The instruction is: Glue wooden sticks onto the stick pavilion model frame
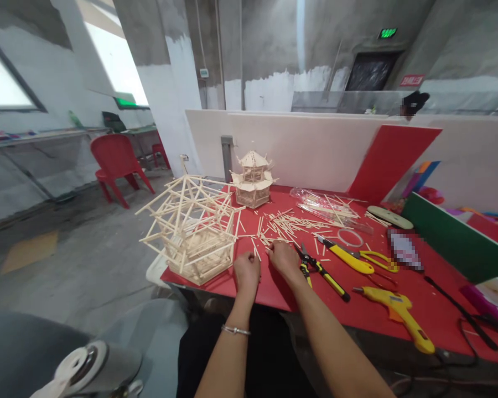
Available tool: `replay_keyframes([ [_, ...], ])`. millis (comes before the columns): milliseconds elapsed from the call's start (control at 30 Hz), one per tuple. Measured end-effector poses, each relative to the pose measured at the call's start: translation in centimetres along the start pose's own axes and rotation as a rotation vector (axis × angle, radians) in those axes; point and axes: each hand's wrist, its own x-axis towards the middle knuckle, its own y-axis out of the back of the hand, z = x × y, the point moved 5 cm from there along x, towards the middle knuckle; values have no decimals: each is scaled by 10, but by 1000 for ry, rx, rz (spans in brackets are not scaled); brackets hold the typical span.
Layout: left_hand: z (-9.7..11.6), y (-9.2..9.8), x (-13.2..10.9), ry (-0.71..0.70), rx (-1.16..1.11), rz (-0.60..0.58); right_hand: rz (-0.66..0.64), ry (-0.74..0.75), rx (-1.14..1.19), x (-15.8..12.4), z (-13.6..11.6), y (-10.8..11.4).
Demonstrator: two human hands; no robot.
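My left hand rests low over the red tabletop, its fingers curled closed; anything in them is too small to make out. Just right of it, my right hand has its fingers pinched together at the near edge of a loose pile of short wooden sticks. What its fingertips hold, if anything, is unclear. Left of my hands stands an open stick-built pavilion frame with a hexagonal base. Behind it is a smaller two-tiered wooden pavilion with covered roofs.
Right of my hand lie black-and-yellow cutters, a yellow utility knife, yellow-handled pliers and a yellow glue gun. A plastic bag of sticks lies farther back. White panels border the table; a red chair stands left.
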Motion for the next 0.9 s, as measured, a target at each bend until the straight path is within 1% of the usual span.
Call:
replay_keyframes([
  [67, -3, -1, 2, 16, -52, -11, 13, -14, 27, -2, 0, -4],
  [133, -7, 0, -1, 46, -123, -30, 25, -6, 73, -10, 0, -5],
  [267, -17, 5, -18, 115, -260, -99, -14, 89, 222, -36, -7, -4],
  [333, -19, 7, -26, 166, -415, -149, -27, 168, 333, -49, -15, -3],
  [433, -18, 10, -30, 238, -644, -191, 11, 250, 449, -61, -27, -1],
  [567, -17, 14, -27, 255, -736, -214, 36, 200, 392, -62, -34, -3],
  [667, -22, 14, -23, 291, -832, -162, 12, 237, 374, -60, -36, -6],
  [733, -25, 13, -23, 292, -889, -118, -48, 304, 368, -59, -39, -7],
  [800, -26, 12, -23, 289, -915, -90, -94, 338, 325, -55, -40, -6],
  [833, -26, 12, -24, 288, -912, -69, -81, 339, 279, -51, -40, -4],
  [900, -26, 13, -26, 279, -888, -14, 14, 343, 159, -41, -41, 1],
])
